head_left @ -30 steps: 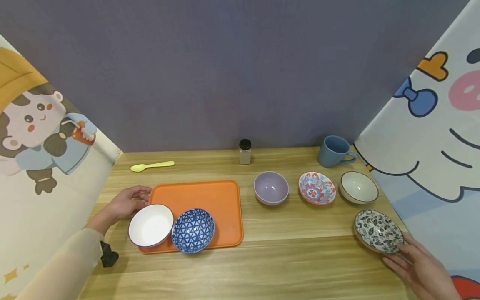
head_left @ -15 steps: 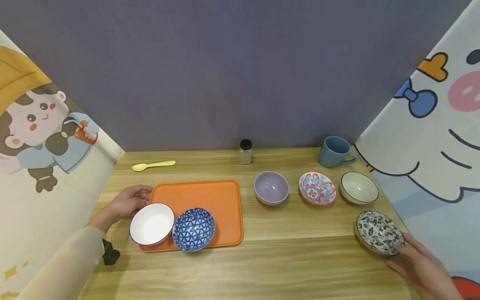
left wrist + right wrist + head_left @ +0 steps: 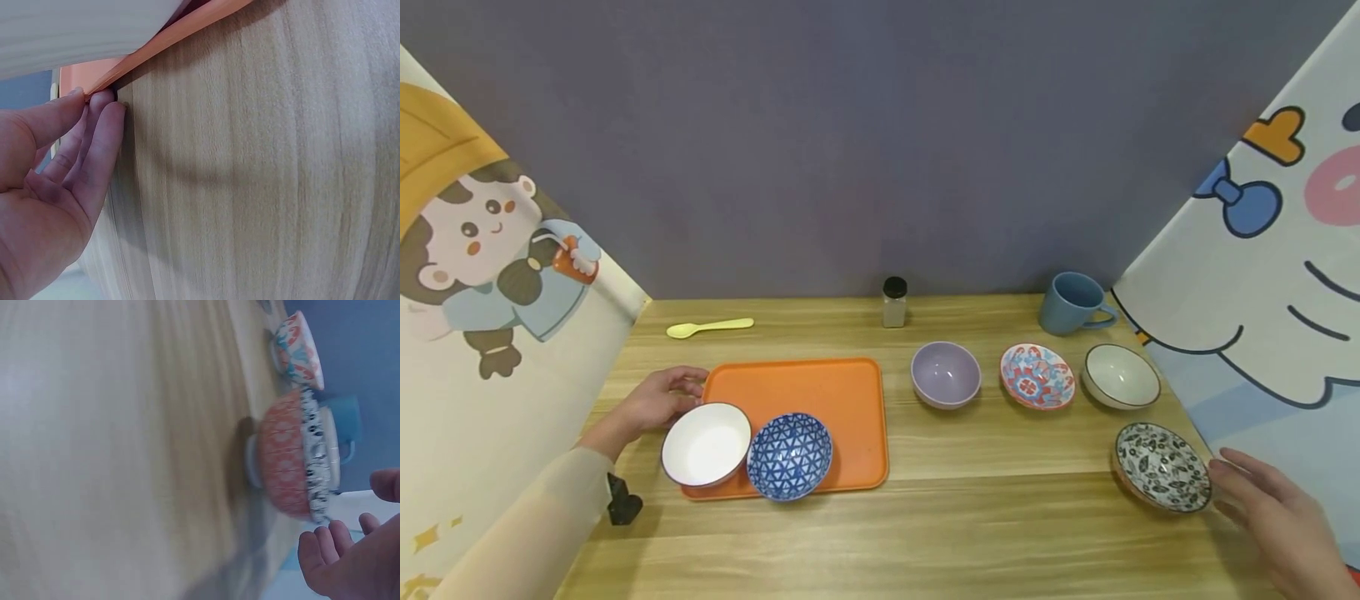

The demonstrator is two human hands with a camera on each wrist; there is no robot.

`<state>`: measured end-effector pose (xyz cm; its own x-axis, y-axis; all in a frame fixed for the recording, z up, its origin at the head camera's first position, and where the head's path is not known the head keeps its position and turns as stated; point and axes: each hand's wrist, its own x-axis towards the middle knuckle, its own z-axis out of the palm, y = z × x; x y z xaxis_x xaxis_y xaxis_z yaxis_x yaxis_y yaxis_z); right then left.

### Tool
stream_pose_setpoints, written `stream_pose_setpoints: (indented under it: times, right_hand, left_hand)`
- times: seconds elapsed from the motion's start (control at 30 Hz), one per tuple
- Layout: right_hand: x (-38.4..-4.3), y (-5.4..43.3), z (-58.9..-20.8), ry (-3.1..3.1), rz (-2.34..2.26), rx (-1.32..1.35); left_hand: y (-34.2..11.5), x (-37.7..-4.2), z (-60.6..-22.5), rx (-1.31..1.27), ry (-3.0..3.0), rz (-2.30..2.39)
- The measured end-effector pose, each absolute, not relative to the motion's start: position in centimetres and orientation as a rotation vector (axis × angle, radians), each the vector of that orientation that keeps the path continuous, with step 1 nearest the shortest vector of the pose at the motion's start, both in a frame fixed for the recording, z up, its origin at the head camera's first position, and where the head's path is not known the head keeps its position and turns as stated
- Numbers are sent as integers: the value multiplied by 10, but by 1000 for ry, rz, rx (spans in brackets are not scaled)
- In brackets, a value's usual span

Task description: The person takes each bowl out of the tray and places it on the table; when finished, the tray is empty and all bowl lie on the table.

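An orange tray (image 3: 857, 425) lies on the wooden table (image 3: 925, 533); at its left rim a person's left hand (image 3: 658, 400) pinches the edge between thumb and fingers; a white bowl (image 3: 706, 444) overhangs the tray's near left corner, and a blue bowl (image 3: 790, 457) beside it reaches past the near rim. Well to the tray's right, the right hand (image 3: 1273, 508) grips nothing, fingers loosely bent, just beside a leaf-patterned bowl (image 3: 1163, 467); I cannot tell whether they touch.

To my eye, a tug or lift at the tray could tip or slide both bowls, since they hang over its rim and crowd each other; a careless brush from the right hand could shove the leaf-patterned bowl; I can read no brand, label or writing, even on the jar (image 3: 894, 310) behind the tray.
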<state>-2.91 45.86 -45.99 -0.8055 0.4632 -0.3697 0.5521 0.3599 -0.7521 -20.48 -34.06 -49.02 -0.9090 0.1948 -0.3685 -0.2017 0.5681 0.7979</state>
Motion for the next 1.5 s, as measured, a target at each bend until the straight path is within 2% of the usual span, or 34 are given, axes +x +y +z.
stream_pose_setpoints:
  times: [0.2,0.43,0.53,0.7,0.93,1.23,1.5]
  right_hand:
    - [-42,449,-433,2684,-1437,761]
    - [-69,415,-408,2484,-1850,212]
    - [-84,387,-402,2445,-1850,67]
    - [-105,328,-400,2481,-1696,-13]
    - [-129,256,-408,2314,-1760,-116]
    - [-150,196,-422,2170,-1753,-247]
    - [-155,146,-443,2067,-1754,-348]
  left_hand:
    - [-342,-204,-489,-3,2376,1305]
    - [-341,-204,-490,3,2383,1289]
    - [-341,-204,-491,-5,2385,1288]
    - [-340,-202,-493,5,2373,1291]
    - [-339,-203,-487,34,2389,1265]
    - [-337,-214,-483,36,2406,1225]
    - [-340,-211,-485,-21,2379,1236]
